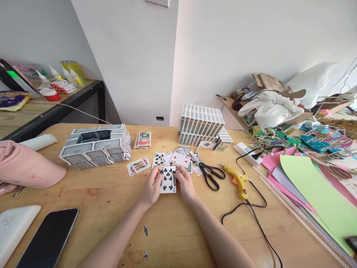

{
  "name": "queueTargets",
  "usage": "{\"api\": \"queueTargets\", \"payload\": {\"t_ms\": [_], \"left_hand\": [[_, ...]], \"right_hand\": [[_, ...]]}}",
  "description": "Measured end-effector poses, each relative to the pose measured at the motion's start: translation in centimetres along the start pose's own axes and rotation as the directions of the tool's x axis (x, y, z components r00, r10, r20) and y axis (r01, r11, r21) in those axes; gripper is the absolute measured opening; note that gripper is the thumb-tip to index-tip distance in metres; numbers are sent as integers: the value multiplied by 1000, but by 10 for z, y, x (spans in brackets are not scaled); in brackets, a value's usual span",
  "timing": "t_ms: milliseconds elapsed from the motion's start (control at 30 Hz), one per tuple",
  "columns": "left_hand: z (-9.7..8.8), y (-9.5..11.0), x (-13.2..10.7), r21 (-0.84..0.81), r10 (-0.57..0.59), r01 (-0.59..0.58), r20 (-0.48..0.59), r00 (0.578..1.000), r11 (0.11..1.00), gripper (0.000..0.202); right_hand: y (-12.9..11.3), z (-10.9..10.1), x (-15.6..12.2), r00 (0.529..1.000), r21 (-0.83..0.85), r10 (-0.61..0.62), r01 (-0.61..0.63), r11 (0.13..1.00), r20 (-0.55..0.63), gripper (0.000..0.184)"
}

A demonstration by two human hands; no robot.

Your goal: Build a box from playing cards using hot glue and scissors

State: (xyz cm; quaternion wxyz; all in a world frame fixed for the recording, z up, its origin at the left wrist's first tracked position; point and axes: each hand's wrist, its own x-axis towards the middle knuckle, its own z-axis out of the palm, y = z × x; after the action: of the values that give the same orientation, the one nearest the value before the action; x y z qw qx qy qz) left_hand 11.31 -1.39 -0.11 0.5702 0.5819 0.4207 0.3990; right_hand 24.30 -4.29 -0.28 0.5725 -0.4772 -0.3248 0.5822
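Between both hands, low over the table, is a seven of clubs playing card (168, 180), face up. My left hand (153, 183) pinches its left edge, thumb on top. On the opposite edge my right hand (184, 182) grips likewise; a strip of patterned card back shows beside it. Just beyond lies a loose pile of cards, with a two of hearts (181, 159) and a ten of spades (158, 159) face up. A king card (138, 166) lies apart to the left. Black-handled scissors (209, 172) rest right of the pile.
A box covered in cards (96, 146) stands back left, near a card pack (144, 139). Card boxes (201, 124) are stacked behind. A yellow glue gun (238, 180) with a trailing cord, a power strip (247, 153) and coloured paper (309, 193) lie right; a phone (48, 238) lies front left.
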Motion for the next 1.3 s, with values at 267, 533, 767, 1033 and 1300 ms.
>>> {"api": "queueTargets", "payload": {"t_ms": [267, 533, 767, 1033, 1300], "left_hand": [[3, 3, -1, 80, 25, -21, -49, 999, 997, 21], [2, 2, 0, 101, 49, -45, -40, 998, 994, 16], [1, 2, 0, 94, 53, -50, -23, 998, 994, 15], [0, 4, 1, 135, 80, -75, -35, 996, 988, 15], [0, 2, 0, 99, 60, -58, -17, 998, 993, 15]], "right_hand": [[3, 3, 0, 994, -52, -70, 66, 996, -79, 14], [0, 6, -2, 993, -52, -63, 58, 997, -100, 18], [-1, 6, -3, 994, -16, -46, 45, 999, -101, 16], [-3, 7, -3, 995, 32, -54, 57, 998, -89, 10], [0, 5, -1, 993, 13, -32, 34, 999, -113, 9]]}}
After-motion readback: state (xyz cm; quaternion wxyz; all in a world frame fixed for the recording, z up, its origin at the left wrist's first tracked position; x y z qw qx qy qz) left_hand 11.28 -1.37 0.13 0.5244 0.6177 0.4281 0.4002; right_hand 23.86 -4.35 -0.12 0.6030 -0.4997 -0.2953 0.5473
